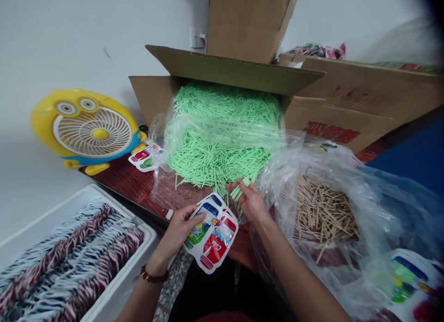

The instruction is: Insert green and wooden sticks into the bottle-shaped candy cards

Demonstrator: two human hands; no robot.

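Note:
My left hand [183,227] grips a printed plastic pouch [215,238] shaped like drink bottles, with red cola and green soda pictures on it. A second pouch edge shows behind its top. Just right of the pouch, my right hand [252,199] pinches a small bunch of short green sticks [240,188]. Beyond both hands lies a large heap of thin green sticks [222,151], spilling from a clear plastic bag inside an open cardboard box [239,67] tipped toward me. The pouch and the bunch are close but apart.
A yellow and blue fan [100,132] stands left, beside more pouches [145,157]. Below it, a white foam box [147,234] holds rows of packed pouches. Brown sticks [324,208] lie in clear plastic [374,215] at right. Cardboard boxes [367,95] stand behind.

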